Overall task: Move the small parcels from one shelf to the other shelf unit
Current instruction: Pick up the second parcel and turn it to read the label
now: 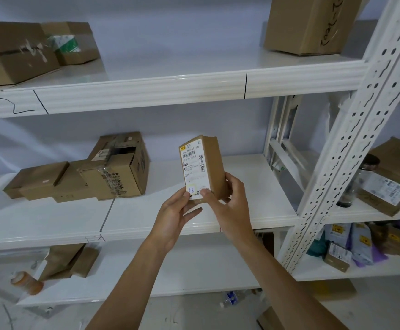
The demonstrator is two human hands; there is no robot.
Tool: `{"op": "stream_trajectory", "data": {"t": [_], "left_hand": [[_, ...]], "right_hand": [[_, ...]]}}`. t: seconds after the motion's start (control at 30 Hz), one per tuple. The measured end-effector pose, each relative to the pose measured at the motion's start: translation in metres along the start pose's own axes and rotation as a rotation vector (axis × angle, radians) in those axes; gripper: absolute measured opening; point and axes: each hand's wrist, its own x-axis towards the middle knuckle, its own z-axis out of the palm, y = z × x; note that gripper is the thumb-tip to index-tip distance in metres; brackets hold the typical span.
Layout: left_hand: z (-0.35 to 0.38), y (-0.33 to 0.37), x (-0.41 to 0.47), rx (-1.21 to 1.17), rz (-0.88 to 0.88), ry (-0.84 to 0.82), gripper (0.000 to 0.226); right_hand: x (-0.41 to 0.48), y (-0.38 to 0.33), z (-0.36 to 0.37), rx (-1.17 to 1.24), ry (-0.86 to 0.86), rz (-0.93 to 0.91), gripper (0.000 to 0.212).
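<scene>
A small brown cardboard parcel (202,166) with a white shipping label facing me is held upright in front of the middle shelf (146,217) of the white shelf unit. My left hand (176,214) grips its lower left corner, thumb on the label. My right hand (230,206) holds its lower right side, fingers wrapped behind it. The parcel hangs above the shelf board, apart from it. A second shelf unit (361,210) stands to the right, with a labelled brown parcel (389,179) on it.
Several taped cardboard boxes (94,172) lie on the middle shelf to the left. More boxes (15,51) sit on the top shelf, one large box (311,25) at the right. A perforated white upright (351,129) divides the units. Soft mailers (365,241) fill the lower right shelf.
</scene>
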Motion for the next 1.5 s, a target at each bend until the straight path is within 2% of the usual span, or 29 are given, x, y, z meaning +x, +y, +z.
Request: {"op": "stream_trajectory", "data": {"t": [0.23, 0.4, 0.5, 0.73, 0.93, 1.07, 1.2, 1.37, 1.5], "left_hand": [[-0.001, 0.006, -0.002, 0.045, 0.017, 0.065, 0.038], [0.0, 0.005, -0.003, 0.038, 0.012, 0.098, 0.036], [0.0, 0.004, -0.004, 0.028, 0.001, 0.1, 0.036], [-0.002, 0.004, -0.008, -0.023, 0.005, 0.131, 0.031], [0.001, 0.019, -0.018, -0.067, 0.078, 0.101, 0.056], [0.004, 0.03, -0.025, -0.092, 0.135, 0.067, 0.056], [0.006, 0.04, -0.031, -0.118, 0.192, 0.023, 0.058], [0.008, 0.044, -0.031, -0.107, 0.233, 0.01, 0.039], [0.009, 0.044, -0.031, -0.094, 0.241, 0.011, 0.033]], "right_hand": [[0.009, 0.004, -0.007, 0.237, -0.072, 0.24, 0.038], [0.009, 0.009, -0.011, 0.33, -0.123, 0.322, 0.048], [0.009, 0.012, -0.013, 0.341, -0.142, 0.345, 0.041], [0.008, 0.007, -0.018, 0.334, -0.174, 0.325, 0.047], [0.006, -0.01, -0.025, 0.344, -0.192, 0.248, 0.045], [0.002, -0.026, -0.027, 0.377, -0.193, 0.177, 0.057], [0.0, -0.039, -0.03, 0.404, -0.195, 0.12, 0.056], [-0.001, -0.048, -0.031, 0.417, -0.187, 0.074, 0.055], [-0.002, -0.046, -0.033, 0.414, -0.185, 0.072, 0.057]]}}
